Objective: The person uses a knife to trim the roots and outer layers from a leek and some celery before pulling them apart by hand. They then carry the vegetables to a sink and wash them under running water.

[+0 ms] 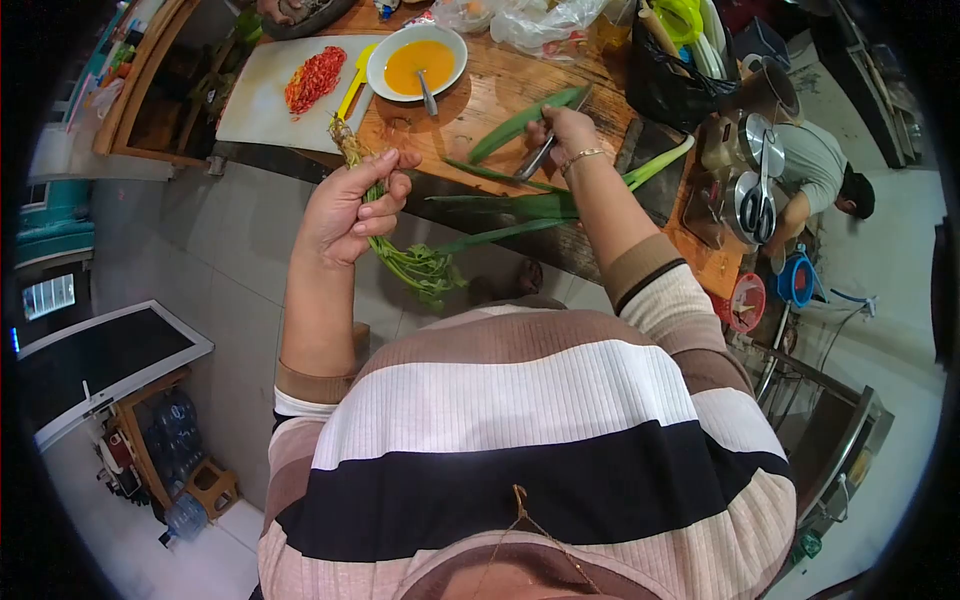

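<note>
My left hand (pixel 357 207) is closed around a bunch of leafy green herbs (pixel 410 265), roots pointing up and leaves hanging down past the table's front edge. Over the wooden table, my right hand (pixel 566 138) grips what looks like a knife (pixel 536 160); my fingers partly cover it. Long green leek leaves (pixel 520 127) lie beside and under that hand. A leek with a pale stalk (pixel 660 163) extends to the right beneath my wrist, its leaves reaching over the table's edge.
A white bowl of beaten egg (pixel 418 62) holds a spoon (pixel 428 95). Left of it, chopped red chili (pixel 315 80) and a yellow-handled utensil (pixel 355 85) lie on a white cutting board (pixel 250 110). Glass jars (pixel 725 190) and scissors (pixel 762 200) stand right; another person (pixel 815 175) bends beyond.
</note>
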A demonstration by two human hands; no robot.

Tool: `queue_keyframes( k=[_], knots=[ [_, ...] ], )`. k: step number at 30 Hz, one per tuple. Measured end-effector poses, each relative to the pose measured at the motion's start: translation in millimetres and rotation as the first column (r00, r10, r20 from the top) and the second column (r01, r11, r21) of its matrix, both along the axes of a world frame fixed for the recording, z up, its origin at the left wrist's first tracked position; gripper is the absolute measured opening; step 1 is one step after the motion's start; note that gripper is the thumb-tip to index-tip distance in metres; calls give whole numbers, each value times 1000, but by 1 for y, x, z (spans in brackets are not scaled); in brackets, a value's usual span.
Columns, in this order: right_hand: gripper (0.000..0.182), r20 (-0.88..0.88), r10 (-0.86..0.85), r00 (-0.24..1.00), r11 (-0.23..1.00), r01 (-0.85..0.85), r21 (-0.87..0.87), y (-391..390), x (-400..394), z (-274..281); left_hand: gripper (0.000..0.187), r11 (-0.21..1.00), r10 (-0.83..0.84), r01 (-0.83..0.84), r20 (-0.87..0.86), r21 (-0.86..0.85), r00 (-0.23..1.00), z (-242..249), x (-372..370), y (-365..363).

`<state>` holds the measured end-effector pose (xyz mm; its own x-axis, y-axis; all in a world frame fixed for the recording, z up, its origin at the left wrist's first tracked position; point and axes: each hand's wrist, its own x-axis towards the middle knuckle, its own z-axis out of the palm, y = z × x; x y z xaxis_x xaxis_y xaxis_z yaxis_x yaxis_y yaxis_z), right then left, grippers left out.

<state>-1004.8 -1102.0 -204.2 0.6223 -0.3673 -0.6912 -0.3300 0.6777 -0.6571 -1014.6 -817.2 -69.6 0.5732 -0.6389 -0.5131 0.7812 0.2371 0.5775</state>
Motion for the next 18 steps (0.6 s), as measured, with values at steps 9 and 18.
queue_keyframes(
  k=[9, 18],
  knots=[
    [4, -87, 307, 948, 857, -315, -409, -13, -24, 3, 25, 999, 50, -51, 33, 8, 998, 2, 7, -29],
    [24, 269, 704, 657, 694, -717, -66, 12, -91, 106, 18, 976, 95, -115, -114, -183, 989, -23, 36, -126]
  ],
)
